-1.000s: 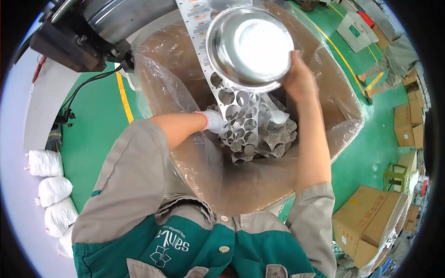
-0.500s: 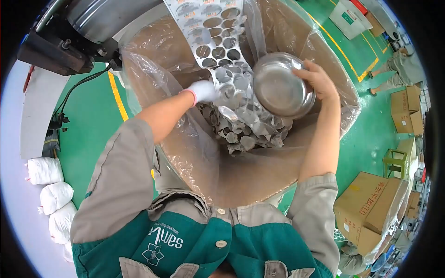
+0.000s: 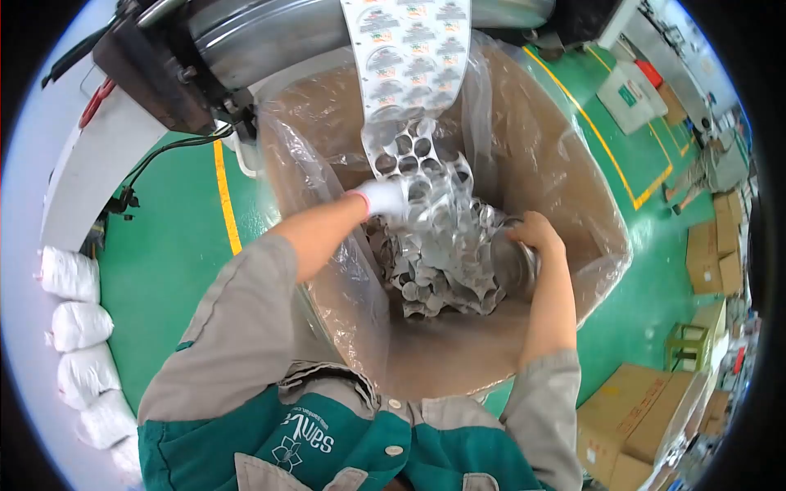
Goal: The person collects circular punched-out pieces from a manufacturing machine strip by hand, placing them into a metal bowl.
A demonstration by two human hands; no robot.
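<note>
My left hand (image 3: 386, 199), in a white glove and slightly blurred, is closed at the left edge of a punched foil sheet (image 3: 419, 164) full of round holes. Some of its fingers are hidden by the sheet. The sheet hangs down from a printed, unpunched stretch (image 3: 413, 53) above. My bare right hand (image 3: 538, 232) grips the rim of a round metal bowl (image 3: 514, 263), tilted on its side, low inside the box. Beside the bowl lies a heap of crumpled foil scraps and discs (image 3: 446, 282).
A large cardboard box (image 3: 557, 180) lined with clear plastic surrounds both hands. Machine parts with a metal roller (image 3: 278, 37) stand above it. White sacks (image 3: 82, 323) line the left; cartons (image 3: 630, 417) and a green stool (image 3: 686, 347) stand right. Another person is at far right.
My right hand has lowered the bowl into the box, and it now shows more edge-on beside the scraps. More of the printed sheet shows above. The whole view has shifted.
</note>
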